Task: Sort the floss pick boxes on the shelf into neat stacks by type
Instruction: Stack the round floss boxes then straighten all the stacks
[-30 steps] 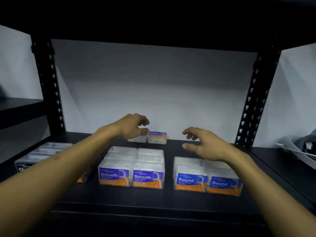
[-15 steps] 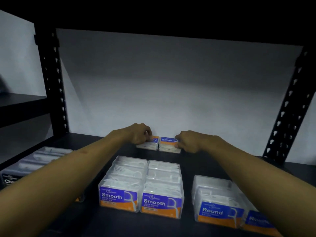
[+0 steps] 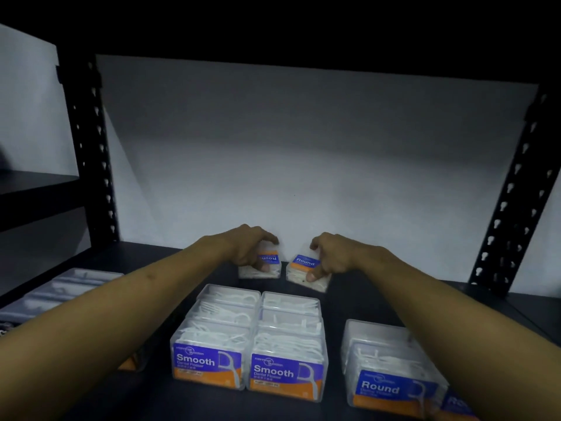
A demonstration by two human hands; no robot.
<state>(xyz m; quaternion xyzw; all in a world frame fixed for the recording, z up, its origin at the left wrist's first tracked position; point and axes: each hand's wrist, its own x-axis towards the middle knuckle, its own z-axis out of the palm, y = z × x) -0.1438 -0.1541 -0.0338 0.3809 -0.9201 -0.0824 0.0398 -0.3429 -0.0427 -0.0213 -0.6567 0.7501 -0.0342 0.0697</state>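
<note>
At the far back of the shelf [image 3: 379,302], the left hand [image 3: 247,249] and right hand [image 3: 332,253] each clamp one Round box [image 3: 267,265] [image 3: 305,270] (both tilted). Next, probably: carry them near-right onto the Round stack [image 3: 391,369].

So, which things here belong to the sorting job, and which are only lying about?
Belong to the job:
- left hand gripping a Round box
- right hand gripping a second Round box
- Smooth stacks
- Round stack
- clear boxes at far left, type unreadable

Just there:
- shelf upright
- white wall
</note>
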